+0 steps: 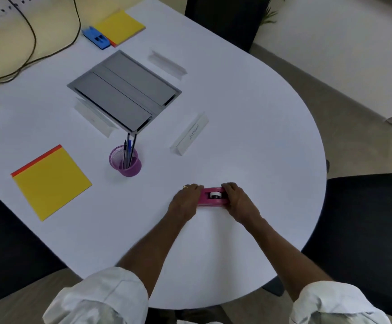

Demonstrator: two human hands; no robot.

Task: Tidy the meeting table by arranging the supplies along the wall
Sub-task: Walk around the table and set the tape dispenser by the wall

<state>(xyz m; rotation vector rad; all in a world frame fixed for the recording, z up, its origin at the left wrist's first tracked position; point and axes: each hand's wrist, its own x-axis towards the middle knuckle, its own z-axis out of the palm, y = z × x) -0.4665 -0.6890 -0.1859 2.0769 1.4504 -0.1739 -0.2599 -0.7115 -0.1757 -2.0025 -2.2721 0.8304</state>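
**Both hands on the tape dispenser, near edge of the table**

White and rounded at its near end, the meeting table runs away toward a cream wall at the upper left, where black cables hang. On it, close to the near curved edge and well apart from that wall, lies the pink plastic tape dispenser with its white roll. The left hand is curled against its left end and the right hand against its right end, fingers bent around the body; both appear to grip it, and it looks to be resting on the tabletop.

Outward from there: a white folded name card with handwritten lettering, a purple mesh pen cup holding several pens, a large yellow pad with an orange spine, and a grey metal cable hatch set into the table. By the wall sit a blue plastic dispenser and a second yellow pad.

The step in hand seems to be picking up the pink dispenser. Next, it likely needs lifting and carrying across the table, past the pen cup and name cards, to a free spot by the blue one.
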